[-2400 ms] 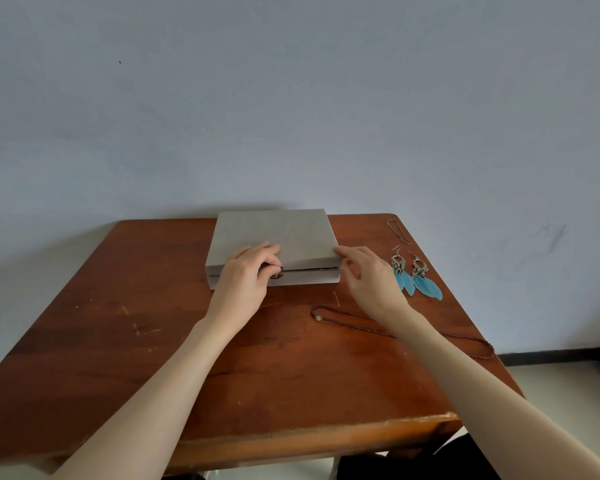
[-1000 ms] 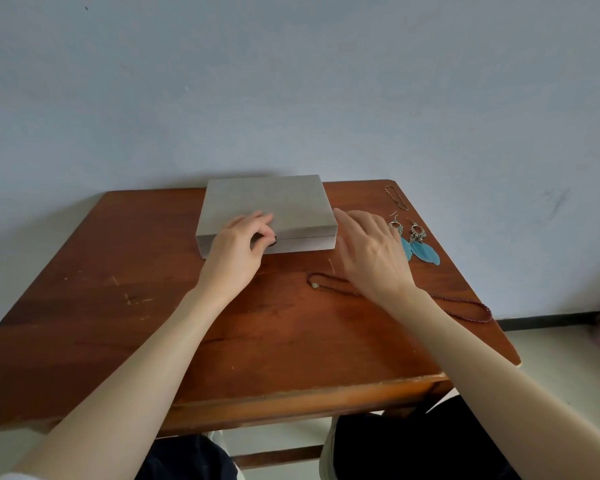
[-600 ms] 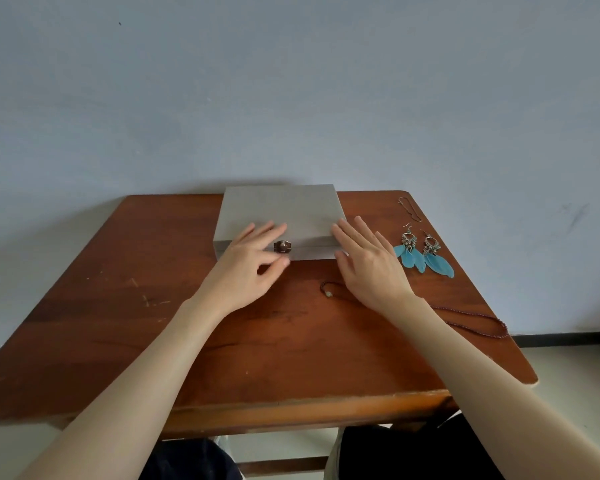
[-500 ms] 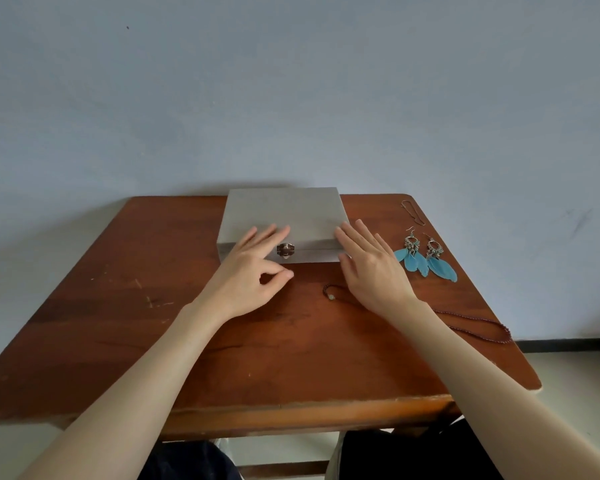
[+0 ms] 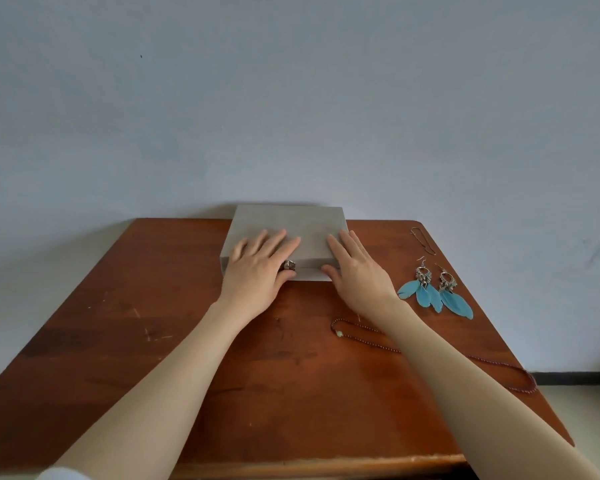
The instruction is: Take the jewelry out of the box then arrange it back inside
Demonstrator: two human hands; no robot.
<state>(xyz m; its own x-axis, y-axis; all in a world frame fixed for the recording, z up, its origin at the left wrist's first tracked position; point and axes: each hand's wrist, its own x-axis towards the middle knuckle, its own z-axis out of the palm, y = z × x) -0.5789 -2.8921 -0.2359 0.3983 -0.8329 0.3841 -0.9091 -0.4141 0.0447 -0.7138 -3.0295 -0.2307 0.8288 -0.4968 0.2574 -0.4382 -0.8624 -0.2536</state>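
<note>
On the tabletop point(image 5: 187, 341) both flat, spread hands, left hand point(image 5: 258, 268) and right hand point(image 5: 355, 271), press the closed grey jewelry box point(image 5: 291, 220), feather earrings point(image 5: 433, 292) and bead necklace point(image 5: 361, 336) outside; best thumb the clasp point(image 5: 289, 265), lifting evenly

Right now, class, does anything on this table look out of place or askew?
Yes. The beaded necklace trails to the table's right edge, its far loop seeming to hang past it. The feather earrings and a thin chain lie loose beside the shut box, under both flat hands.
</note>
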